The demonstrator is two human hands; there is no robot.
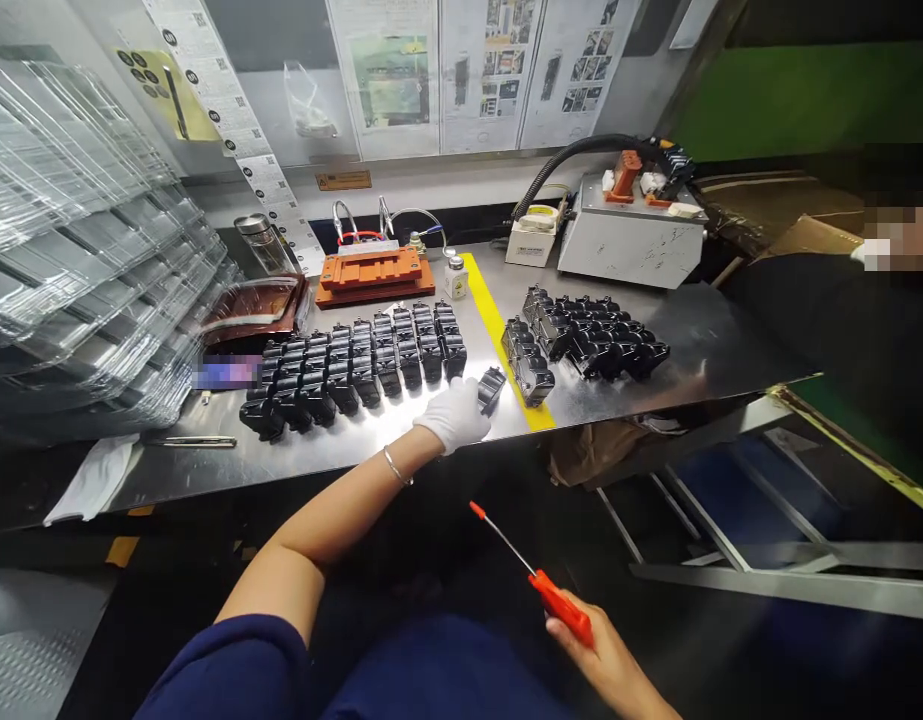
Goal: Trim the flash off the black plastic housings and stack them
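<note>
My left hand (455, 415), in a white glove, is closed at the table's front edge on a small black plastic part (492, 390), which sits tilted at its fingertips. The glove hides some of the part. A row of black moulded parts (356, 365) stands just beyond and left of this hand. Lower down, in front of the table, my bare right hand (592, 645) grips a screwdriver (558, 603) by its red handle. The thin shaft points up and left and ends in a red tip.
A yellow stripe (485, 300) crosses the metal table, with more black parts (596, 335) to its right. Behind stand an orange fixture (375, 272), a small bottle (455, 279) and a grey machine (630, 240). Clear plastic trays (78, 250) are stacked left. Another person (843, 310) is at right.
</note>
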